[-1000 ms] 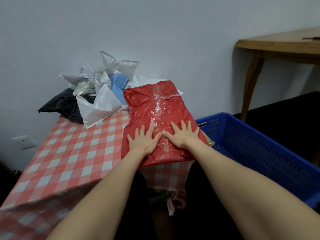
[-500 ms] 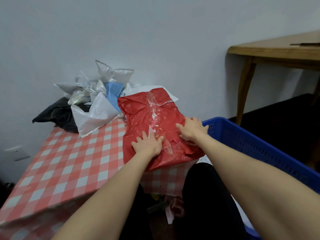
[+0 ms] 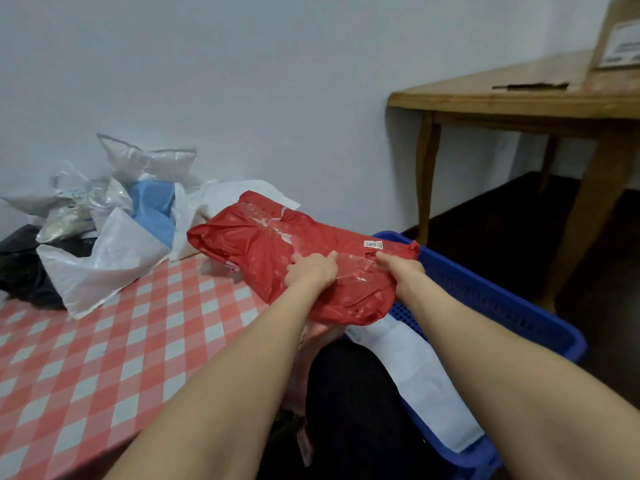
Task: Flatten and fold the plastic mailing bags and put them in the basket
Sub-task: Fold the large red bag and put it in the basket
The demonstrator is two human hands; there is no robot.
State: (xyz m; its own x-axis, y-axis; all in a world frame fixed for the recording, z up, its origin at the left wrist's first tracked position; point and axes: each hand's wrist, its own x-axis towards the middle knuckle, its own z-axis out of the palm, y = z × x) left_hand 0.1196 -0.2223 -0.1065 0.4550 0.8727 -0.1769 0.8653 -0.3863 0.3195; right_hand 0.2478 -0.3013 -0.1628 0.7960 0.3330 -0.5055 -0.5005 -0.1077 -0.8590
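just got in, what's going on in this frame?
A person grips the red mailing bag with the left hand and right hand, holding it partly off the checked table, its right end over the blue basket. A white bag already lies in the basket. A pile of other bags sits at the table's far end.

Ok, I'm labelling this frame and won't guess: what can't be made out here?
Head view, the only one:
The label on the red bag: too small to read.
The right hand: its lower fingers are hidden under the red bag it grips.
The blue basket: contents mostly covered by the red bag and right forearm; only a white bag shows.
The cardboard box on the wooden table: cut off by the top and right edges, its sticker blurred.
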